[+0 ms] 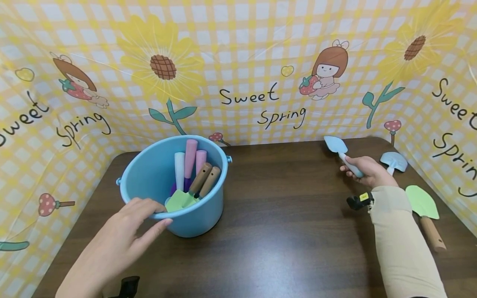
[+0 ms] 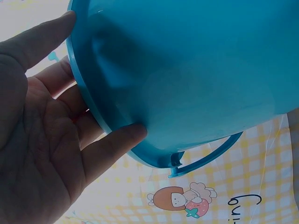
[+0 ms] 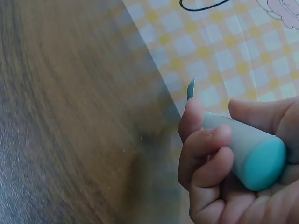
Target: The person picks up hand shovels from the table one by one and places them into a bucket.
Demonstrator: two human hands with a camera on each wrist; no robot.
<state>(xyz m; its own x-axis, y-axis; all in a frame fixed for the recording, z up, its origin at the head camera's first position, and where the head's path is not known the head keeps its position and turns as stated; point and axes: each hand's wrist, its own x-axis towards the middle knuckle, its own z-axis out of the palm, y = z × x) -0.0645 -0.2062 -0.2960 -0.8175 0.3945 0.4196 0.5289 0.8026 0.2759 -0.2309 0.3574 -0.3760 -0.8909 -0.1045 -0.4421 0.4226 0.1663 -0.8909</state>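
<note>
We see the left hand pinching the blue bucket at its near rim. Well to the bucket's right, we find the light-blue trowel gripped in the right hand, its long axis slanting, blade pointing away and leftward.

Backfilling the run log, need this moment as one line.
left fingers: grip bucket by rim | right fingers: hold blue trowel | in bucket: several tools | on table: blue shovel, green trowel

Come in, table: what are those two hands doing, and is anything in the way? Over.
Left hand gripping blue bucket by rim. Right hand holding light-blue trowel. No obstacle showing between trowel and bucket.
</note>
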